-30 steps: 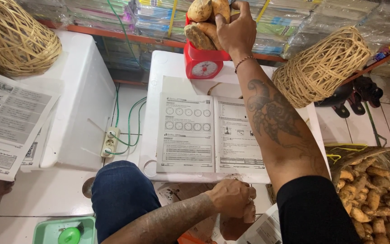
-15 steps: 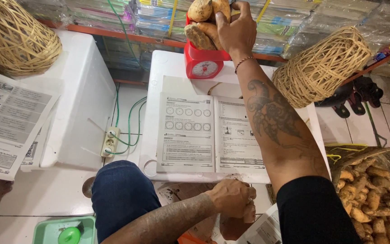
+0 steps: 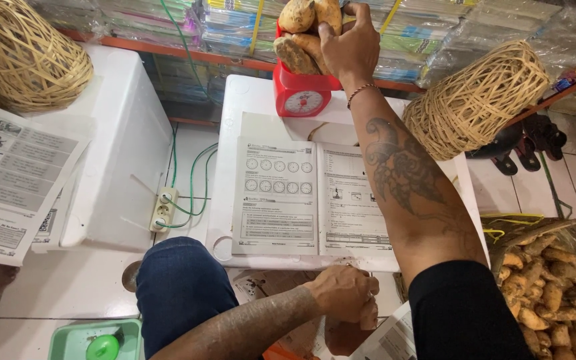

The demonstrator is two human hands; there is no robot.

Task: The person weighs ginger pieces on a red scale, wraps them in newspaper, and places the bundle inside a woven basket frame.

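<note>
Right hand [image 3: 349, 45] is clamped down on the knobbly tan tubers [image 3: 305, 33] heaped on the little red dial scale [image 3: 305, 93] at the far end of the white table [image 3: 248, 100]. Left hand [image 3: 343, 297] sits curled shut near the lap, contents hidden. Lumpy heap looks tippy; a nudge could roll one off onto the glossy open workbook [image 3: 311, 197].

Red scale [image 3: 303, 93] — tan tubers [image 3: 301, 33], green tray [image 3: 68, 340].
</note>
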